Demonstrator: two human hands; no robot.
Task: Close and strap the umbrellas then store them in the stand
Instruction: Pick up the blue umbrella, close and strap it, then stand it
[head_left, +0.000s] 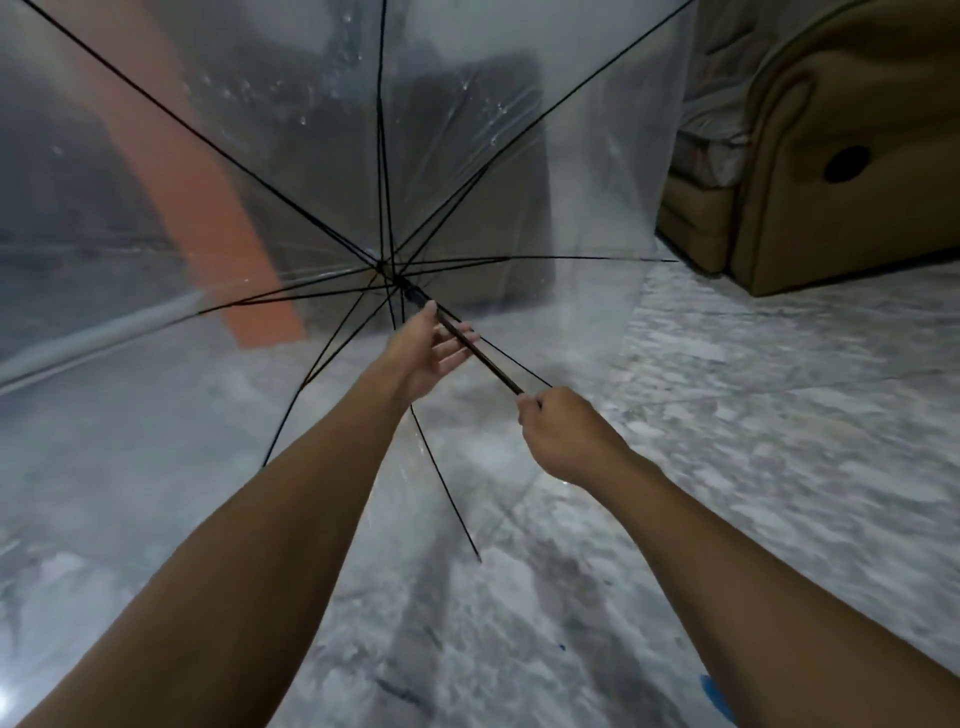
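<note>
A clear plastic umbrella (322, 156) with black ribs is fully open and fills the upper left of the view, its inside facing me. Its dark shaft (485, 358) runs from the hub down to the right. My right hand (561, 431) is closed around the lower end of the shaft, hiding the handle. My left hand (426, 353) reaches up to the shaft just below the black runner (413, 293), fingers spread and loosely touching it. No stand is visible.
A brown sofa (831, 156) stands at the right on the grey marbled floor (727, 415). Through the canopy I see an orange post (208, 208) and a dark boxy shape (478, 208), both blurred.
</note>
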